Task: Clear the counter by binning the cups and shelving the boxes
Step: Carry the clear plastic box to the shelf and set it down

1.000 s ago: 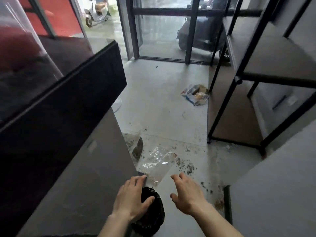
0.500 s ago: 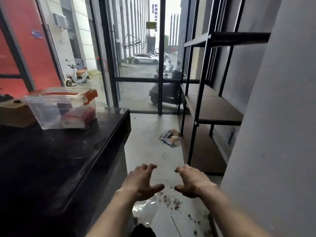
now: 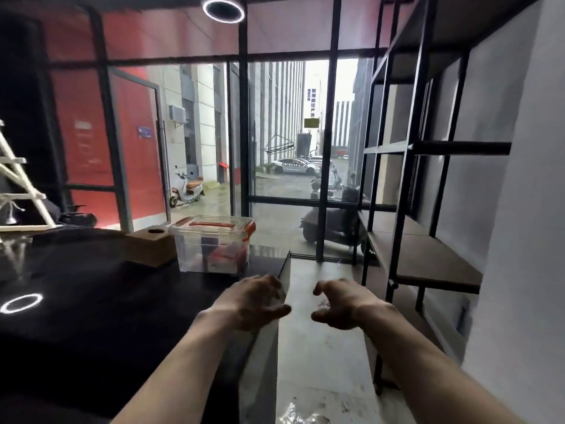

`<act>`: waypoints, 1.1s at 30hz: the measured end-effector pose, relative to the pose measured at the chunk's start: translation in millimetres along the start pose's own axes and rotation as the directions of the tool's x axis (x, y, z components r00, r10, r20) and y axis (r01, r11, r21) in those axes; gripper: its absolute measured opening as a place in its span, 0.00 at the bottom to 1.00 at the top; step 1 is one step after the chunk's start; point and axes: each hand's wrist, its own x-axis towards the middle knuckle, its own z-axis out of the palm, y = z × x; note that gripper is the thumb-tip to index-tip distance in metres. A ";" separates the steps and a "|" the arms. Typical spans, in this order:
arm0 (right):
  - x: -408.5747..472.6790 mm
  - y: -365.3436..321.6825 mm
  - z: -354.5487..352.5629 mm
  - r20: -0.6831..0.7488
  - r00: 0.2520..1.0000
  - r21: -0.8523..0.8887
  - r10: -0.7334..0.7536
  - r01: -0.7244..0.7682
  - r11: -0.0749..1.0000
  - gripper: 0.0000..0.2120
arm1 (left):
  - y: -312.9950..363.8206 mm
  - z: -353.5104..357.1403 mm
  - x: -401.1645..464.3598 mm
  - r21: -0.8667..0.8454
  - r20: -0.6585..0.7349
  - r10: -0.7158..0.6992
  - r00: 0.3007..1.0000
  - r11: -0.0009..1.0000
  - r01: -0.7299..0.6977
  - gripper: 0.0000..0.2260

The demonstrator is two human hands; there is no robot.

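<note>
A clear plastic box with an orange lid (image 3: pixel 214 244) stands near the far right corner of the black counter (image 3: pixel 91 301). Touching its left side is a brown cardboard box (image 3: pixel 151 246) with a round hole on top. My left hand (image 3: pixel 253 301) hovers over the counter's right edge, fingers curled and apart, empty. My right hand (image 3: pixel 342 302) hangs level with it over the floor, also empty with fingers spread. Both hands are a short way in front of the clear box. No cup or bin shows.
A black metal shelf unit (image 3: pixel 428 264) with brown boards stands along the right wall. A white ladder (image 3: pixel 21 185) leans at the far left. Glass doors (image 3: pixel 275 148) close the far end. Crumpled clear plastic (image 3: pixel 302 419) lies on the floor below.
My view has swung up from the floor to counter height. Both hands rose from the dark bag on the floor to the counter's edge, still empty. The boxes now sit closer ahead.
</note>
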 end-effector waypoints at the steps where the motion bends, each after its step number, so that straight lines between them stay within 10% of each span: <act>1: 8.4 -11.8 -4.2 -0.006 0.999 0.010 -0.031 0.031 0.999 0.27 | -12.3 -11.3 1.2 -0.001 -0.032 -0.015 0.999 1.000 0.014 0.29; 11: 141.6 -100.9 -8.7 -0.268 0.959 0.356 -0.087 0.183 0.917 0.28 | -144.7 -91.0 32.3 -0.255 -0.370 -0.314 0.874 0.939 0.230 0.37; 18: 213.9 -139.8 4.2 -0.159 0.972 0.843 0.172 0.043 0.537 0.43 | -220.5 -107.4 79.6 -0.736 -0.378 -0.584 0.719 0.660 0.150 0.34; 22: 239.8 -156.6 10.2 -0.062 0.960 0.931 0.273 -0.044 0.363 0.40 | -260.0 -106.9 122.4 -0.891 -0.250 -0.616 0.747 0.449 0.072 0.43; 26: 252.5 -170.2 15.6 -0.037 0.951 0.937 0.308 -0.074 0.340 0.35 | -275.8 -99.0 155.0 -0.975 -0.085 -0.498 0.863 0.220 0.031 0.32; 33: 262.6 -173.6 28.4 -0.079 0.894 0.943 0.440 -0.076 0.324 0.44 | -303.6 -74.0 189.3 -0.970 0.001 -0.341 0.940 0.226 0.084 0.39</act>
